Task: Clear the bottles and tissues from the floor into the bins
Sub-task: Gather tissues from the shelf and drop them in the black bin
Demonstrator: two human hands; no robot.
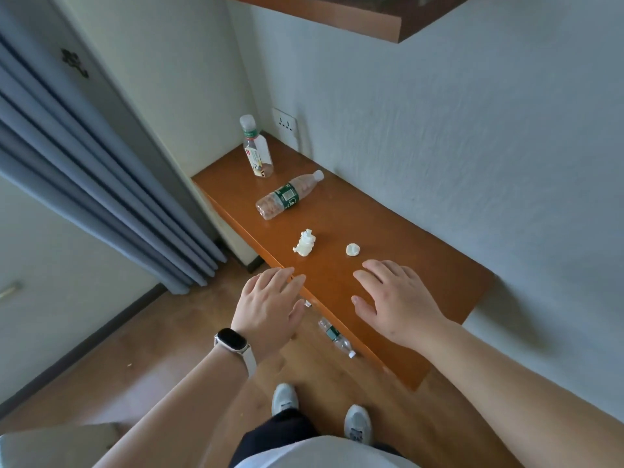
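- Left grip and right grip are released, holding nothing.
- Better to bend low and take the floor bottle by its middle.

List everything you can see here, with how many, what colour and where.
standing bottles: two, clear, desk's far corner
lying bottle: one, green label, on desk
floor bottle: one, clear, floor beside desk edge
tissues: two, white, on desk near hands
desk: one, orange-brown, along wall
socket: one, white, wall above corner
curtain: one, blue-grey, left
shoes: two, grey, on floor below
left hand: one, open, over desk edge
right hand: one, open, above desk
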